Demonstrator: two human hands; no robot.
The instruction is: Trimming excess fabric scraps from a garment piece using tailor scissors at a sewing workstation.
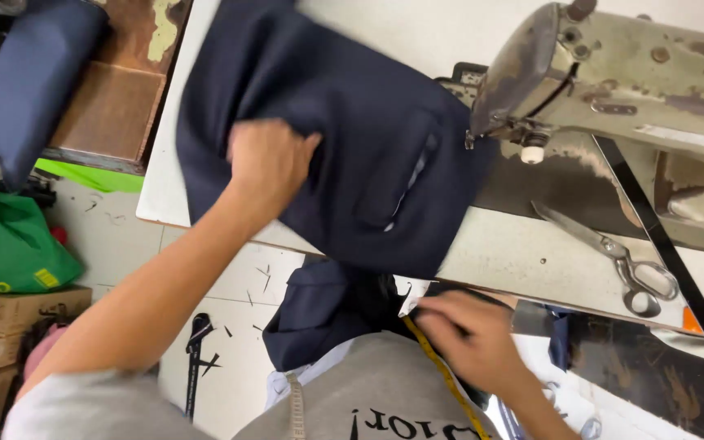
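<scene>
Presently, one person is at one sewing table (482, 261), seen from above.

- Left hand (266, 167): one, fingers closed into a bunched fold of the navy cloth (352, 138), pressing it on the table top.
- Navy cloth: one large piece, spread over the table left of the machine; its lower edge hangs over the table's front edge toward the person's lap. One welt pocket (401, 175) shows on its face, slit partly open, pale lining visible.
- Right hand (470, 338): one, low at the table's front edge, fingertips pinched together on the dark cloth edge hanging there; exactly what is pinched cannot be told.
- Tape measure (446, 375): one, yellow, running down the person's chest just beside the right hand.
- Sewing machine (613, 73): one, worn, pale green, its head just right of the cloth, the needle end touching or nearly touching the cloth's right edge.
- Scissors (613, 253): one pair, metal, lying closed on the table right of the cloth, apart from both hands.
- Floor items, left: one green bag (6, 244), cardboard boxes (10, 326) below it.
- Second navy piece (26, 81): one, draped at upper left, well apart from the hands.
</scene>
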